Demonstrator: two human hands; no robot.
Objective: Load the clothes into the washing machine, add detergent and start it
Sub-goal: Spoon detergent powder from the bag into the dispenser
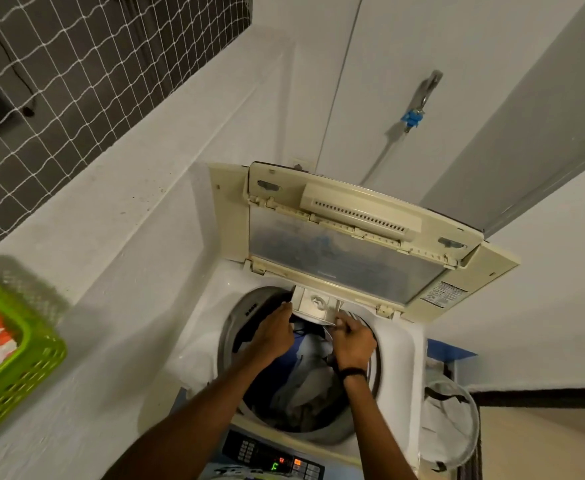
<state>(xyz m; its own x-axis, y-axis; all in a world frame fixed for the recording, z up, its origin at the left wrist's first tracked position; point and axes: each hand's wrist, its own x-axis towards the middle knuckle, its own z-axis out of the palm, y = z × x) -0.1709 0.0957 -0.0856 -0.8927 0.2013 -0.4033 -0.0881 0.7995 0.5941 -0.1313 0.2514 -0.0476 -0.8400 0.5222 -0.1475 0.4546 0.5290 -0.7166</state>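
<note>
A top-loading washing machine (197,327) stands below me with its cream lid (360,237) folded up at the back. Crumpled blue, white and dark clothes (305,379) fill the drum. At the drum's far rim a small white detergent drawer (315,306) is pulled out. My left hand (273,332) rests against the drawer's left side, fingers curled. My right hand (351,337) grips the drawer's right front corner; a dark band circles that wrist. The control panel (273,460) near me shows lit green and orange digits.
A green plastic basket (24,375) with white and orange contents sits on the ledge at left. A round mesh laundry hamper (452,424) stands right of the machine. A tap with a blue fitting (414,116) is on the wall behind.
</note>
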